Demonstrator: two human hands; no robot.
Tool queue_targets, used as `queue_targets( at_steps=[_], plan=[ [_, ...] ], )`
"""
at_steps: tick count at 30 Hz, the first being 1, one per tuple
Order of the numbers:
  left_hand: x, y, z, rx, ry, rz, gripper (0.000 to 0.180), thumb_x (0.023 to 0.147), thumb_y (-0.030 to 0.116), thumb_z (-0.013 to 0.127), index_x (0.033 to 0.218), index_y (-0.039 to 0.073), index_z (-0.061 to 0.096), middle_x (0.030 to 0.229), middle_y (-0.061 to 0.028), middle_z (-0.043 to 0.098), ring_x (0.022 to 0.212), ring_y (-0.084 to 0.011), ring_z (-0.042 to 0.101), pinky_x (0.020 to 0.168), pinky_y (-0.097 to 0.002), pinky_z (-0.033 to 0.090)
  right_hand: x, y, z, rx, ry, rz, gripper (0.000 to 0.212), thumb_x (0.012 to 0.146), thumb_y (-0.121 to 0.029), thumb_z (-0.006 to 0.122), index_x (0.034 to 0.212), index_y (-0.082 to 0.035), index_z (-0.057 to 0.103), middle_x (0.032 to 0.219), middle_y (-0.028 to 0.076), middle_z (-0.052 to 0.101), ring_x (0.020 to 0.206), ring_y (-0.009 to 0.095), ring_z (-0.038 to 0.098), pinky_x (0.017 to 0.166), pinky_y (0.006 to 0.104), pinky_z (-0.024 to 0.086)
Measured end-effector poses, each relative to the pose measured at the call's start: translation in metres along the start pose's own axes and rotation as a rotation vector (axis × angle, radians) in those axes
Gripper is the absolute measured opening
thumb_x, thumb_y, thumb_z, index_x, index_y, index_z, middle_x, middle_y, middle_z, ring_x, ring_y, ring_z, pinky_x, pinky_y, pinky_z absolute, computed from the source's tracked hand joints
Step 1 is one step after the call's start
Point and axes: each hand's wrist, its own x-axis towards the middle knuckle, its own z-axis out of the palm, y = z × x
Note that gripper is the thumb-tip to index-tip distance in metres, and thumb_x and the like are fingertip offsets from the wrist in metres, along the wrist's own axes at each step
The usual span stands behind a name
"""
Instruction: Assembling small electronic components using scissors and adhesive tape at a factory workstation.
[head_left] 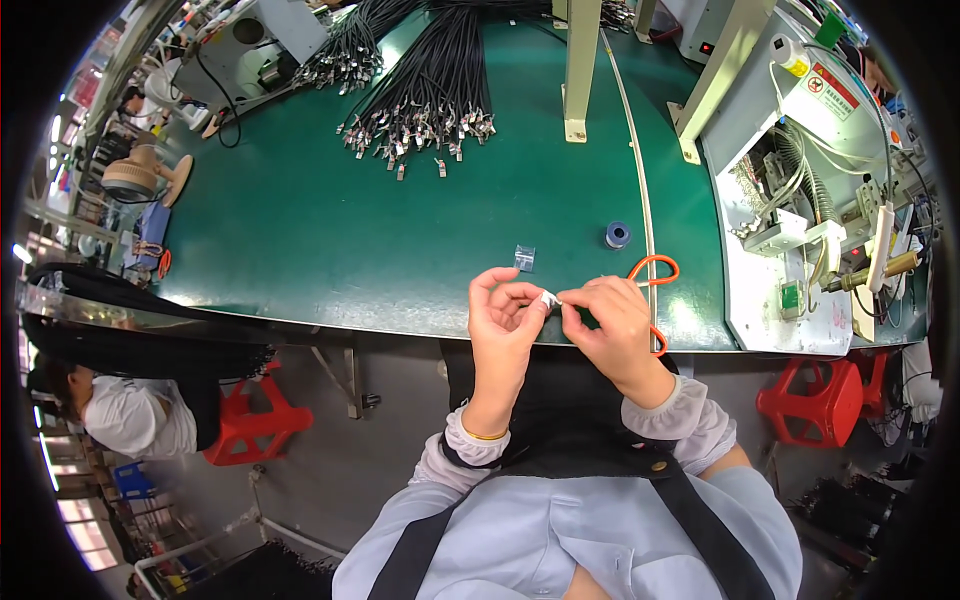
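Observation:
Over the front edge of the green table (330,235), my two hands meet at a small white piece (549,298), too small for me to name its kind. My left hand (505,318) pinches it between thumb and finger, with the other fingers curled. From the other side, my right hand (610,325) has its thumb and fingertips pressed together at the piece's right end. Just beyond the left fingers lies a small clear plastic bag (525,258). Orange-handled scissors (657,268) lie by my right hand, which partly hides them.
Black cables (440,70) with metal connector ends are heaped at the back. A dark blue spool (617,235) stands beside a long pale strip (640,180). A machine (800,220) with wires occupies the right side. Red stools (815,400) stand below; a person (135,415) sits at left.

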Motion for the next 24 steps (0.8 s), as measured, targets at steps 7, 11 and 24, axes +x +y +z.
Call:
queue_targets(
  at_steps=[7, 11, 24],
  plan=[
    [-0.003, 0.001, 0.006, 0.004, -0.016, 0.035, 0.042, 0.08, -0.009, 0.057, 0.113, 0.002, 0.034, 0.089, -0.0115, 0.056, 0.081, -0.0142, 0.058, 0.072, -0.0236, 0.049, 0.001, -0.001, -0.005, 0.235, -0.085, 0.105, 0.024, 0.067, 0.0, 0.061, 0.091, -0.003, 0.064, 0.081, 0.009, 0.064, 0.075, 0.021, 0.059, 0.069, 0.0297, 0.045],
    [-0.002, 0.0, 0.007, 0.014, -0.022, 0.068, 0.041, 0.08, -0.009, 0.057, 0.112, 0.002, 0.034, 0.089, -0.0114, 0.056, 0.081, -0.0144, 0.058, 0.071, -0.0239, 0.048, -0.001, 0.005, -0.009, 0.568, -0.158, 0.325, 0.023, 0.075, -0.005, 0.059, 0.098, -0.002, 0.062, 0.088, 0.008, 0.064, 0.079, 0.017, 0.059, 0.069, 0.0273, 0.045],
    [-0.002, 0.007, 0.007, -0.13, -0.104, -0.047, 0.044, 0.08, -0.006, 0.058, 0.117, 0.003, 0.035, 0.1, -0.0147, 0.059, 0.084, -0.0162, 0.059, 0.073, -0.0259, 0.048, 0.001, 0.011, -0.017, 1.106, -0.299, 0.877, 0.016, 0.086, -0.013, 0.056, 0.097, -0.002, 0.06, 0.088, 0.003, 0.062, 0.074, 0.007, 0.056, 0.065, 0.0196, 0.043]
  ],
)
